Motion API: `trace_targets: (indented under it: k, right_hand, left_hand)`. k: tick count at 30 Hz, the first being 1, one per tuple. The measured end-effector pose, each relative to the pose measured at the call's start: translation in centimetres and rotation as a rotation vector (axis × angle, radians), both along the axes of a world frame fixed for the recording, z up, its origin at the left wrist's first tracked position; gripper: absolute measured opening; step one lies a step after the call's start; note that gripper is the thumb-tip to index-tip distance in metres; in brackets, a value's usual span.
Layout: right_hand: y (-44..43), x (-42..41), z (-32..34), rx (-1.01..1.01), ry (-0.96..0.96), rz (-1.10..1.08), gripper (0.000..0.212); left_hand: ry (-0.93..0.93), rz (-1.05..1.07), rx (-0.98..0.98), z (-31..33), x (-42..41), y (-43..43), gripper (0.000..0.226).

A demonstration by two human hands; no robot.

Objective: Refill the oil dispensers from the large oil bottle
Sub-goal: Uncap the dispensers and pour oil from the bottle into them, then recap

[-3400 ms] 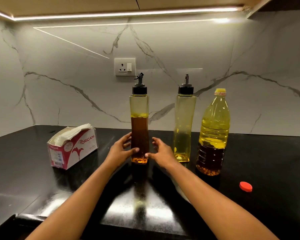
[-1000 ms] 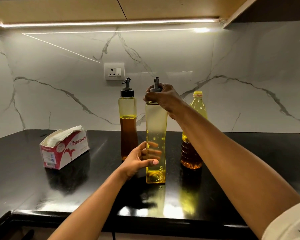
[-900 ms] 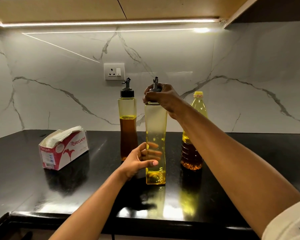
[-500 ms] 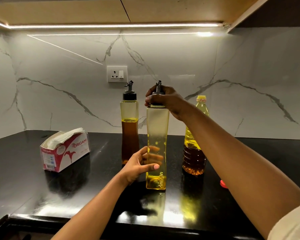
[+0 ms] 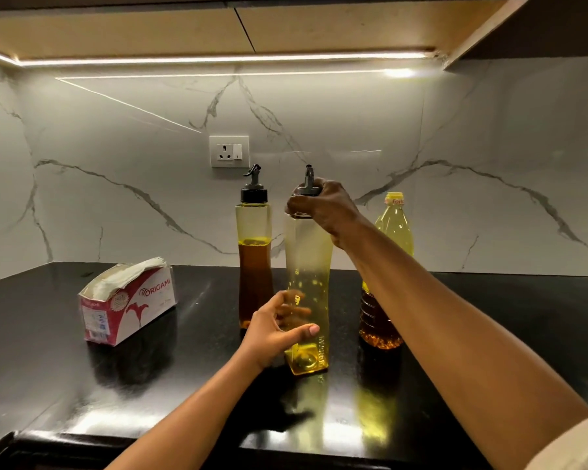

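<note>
A tall, nearly empty oil dispenser (image 5: 308, 266) stands on the black counter near the front, with a little yellow oil at its bottom. My left hand (image 5: 275, 330) grips its lower body. My right hand (image 5: 323, 206) grips its black spout cap (image 5: 308, 184) at the top. Behind it to the left stands a second dispenser (image 5: 254, 262), filled with dark oil to about two thirds, cap on. The large oil bottle (image 5: 392, 228) stands behind my right forearm, partly hidden, with no cap on its neck.
A red and white tissue box (image 5: 128, 300) lies on the counter (image 5: 82, 385) at the left. A wall socket (image 5: 229, 151) sits on the marble backsplash behind the bottles. The counter's front edge runs just below my left arm.
Both hands left the fuller dispenser, which now stands further back. The emptier dispenser came forward, held low by my left hand and at the cap by my right. In the last second little changed.
</note>
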State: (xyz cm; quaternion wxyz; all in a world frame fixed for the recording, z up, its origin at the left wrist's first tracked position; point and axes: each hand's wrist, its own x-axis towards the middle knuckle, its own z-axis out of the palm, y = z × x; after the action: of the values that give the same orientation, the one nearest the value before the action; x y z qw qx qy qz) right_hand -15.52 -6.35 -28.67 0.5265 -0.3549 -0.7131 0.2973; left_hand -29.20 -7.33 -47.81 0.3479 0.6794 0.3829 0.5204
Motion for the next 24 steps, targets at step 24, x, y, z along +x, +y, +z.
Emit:
trace_targets:
  k: [24]
  right_hand:
    - [-2.8, 2.2, 8.5, -0.085, -0.896, -0.221, 0.063]
  left_hand:
    - [-0.066, -0.213, -0.135, 0.4, -0.4, -0.5, 0.082]
